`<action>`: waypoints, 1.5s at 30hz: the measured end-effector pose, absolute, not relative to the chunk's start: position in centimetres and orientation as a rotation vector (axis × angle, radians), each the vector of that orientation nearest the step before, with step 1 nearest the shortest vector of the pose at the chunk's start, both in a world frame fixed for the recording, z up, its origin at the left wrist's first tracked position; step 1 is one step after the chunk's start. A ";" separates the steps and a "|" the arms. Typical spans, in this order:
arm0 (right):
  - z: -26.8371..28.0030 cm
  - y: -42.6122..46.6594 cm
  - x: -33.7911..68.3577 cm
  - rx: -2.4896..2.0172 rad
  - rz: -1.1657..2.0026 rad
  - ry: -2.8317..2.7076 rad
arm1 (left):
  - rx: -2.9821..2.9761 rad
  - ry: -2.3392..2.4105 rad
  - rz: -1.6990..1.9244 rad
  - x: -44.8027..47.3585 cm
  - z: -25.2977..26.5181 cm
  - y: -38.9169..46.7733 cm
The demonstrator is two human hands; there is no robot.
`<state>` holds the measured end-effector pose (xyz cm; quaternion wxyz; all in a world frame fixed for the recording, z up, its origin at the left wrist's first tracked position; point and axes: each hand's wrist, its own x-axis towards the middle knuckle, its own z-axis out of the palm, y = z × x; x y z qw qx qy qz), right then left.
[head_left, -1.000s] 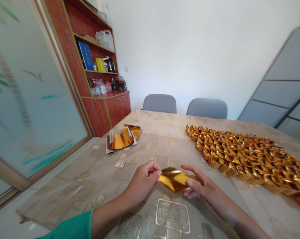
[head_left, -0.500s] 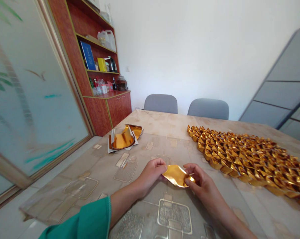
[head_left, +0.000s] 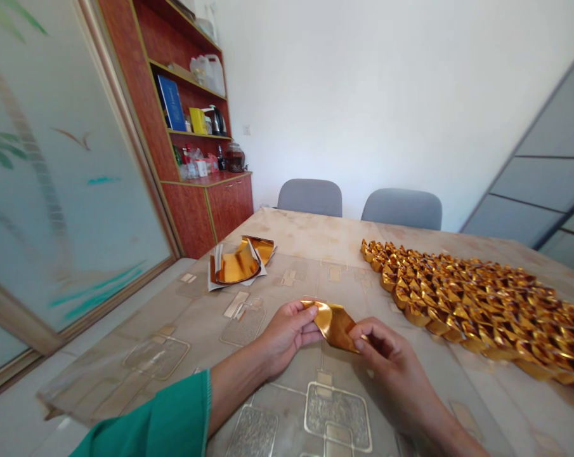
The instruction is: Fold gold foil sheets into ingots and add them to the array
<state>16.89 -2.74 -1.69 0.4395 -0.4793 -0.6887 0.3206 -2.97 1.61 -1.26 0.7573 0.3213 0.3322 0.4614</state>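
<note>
Between my hands is a sheet of gold foil paper (head_left: pixel 335 325), curved and partly folded, held just above the table. My left hand (head_left: pixel 291 333) pinches its left end, thumb on top and fingers beneath. At the right end, my right hand (head_left: pixel 384 349) grips the lower corner between thumb and fingers. A stack of loose gold foil sheets (head_left: pixel 236 266), curled and with pale backs, lies farther off to the left. To the right spreads a large batch of folded gold paper ingots (head_left: pixel 458 289), set close together in rows.
The table (head_left: pixel 310 231) has a patterned clear cover over it. Two grey chairs (head_left: pixel 310 197) stand at its far side. A reddish wooden cabinet (head_left: pixel 229 203) with shelves of household items is at the back left, beside a frosted glass door (head_left: pixel 72 165).
The foil sheet has turned from nearly flat to curved, its right part now tilted and darker. My left fingers have spread beneath it, and my right hand's grip has closed at its corner.
</note>
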 end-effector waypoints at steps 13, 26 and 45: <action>-0.3 -3.0 17.7 -0.872 0.698 -2.200 | 0.645 0.818 1.009 -3.2 -0.3 1.7; -0.6 -2.8 18.3 -0.879 0.246 -2.157 | 0.671 0.768 0.995 -3.2 -0.3 1.1; 1.0 -3.3 19.4 -1.110 0.865 -1.850 | 1.421 0.946 0.699 -3.9 -0.6 -0.3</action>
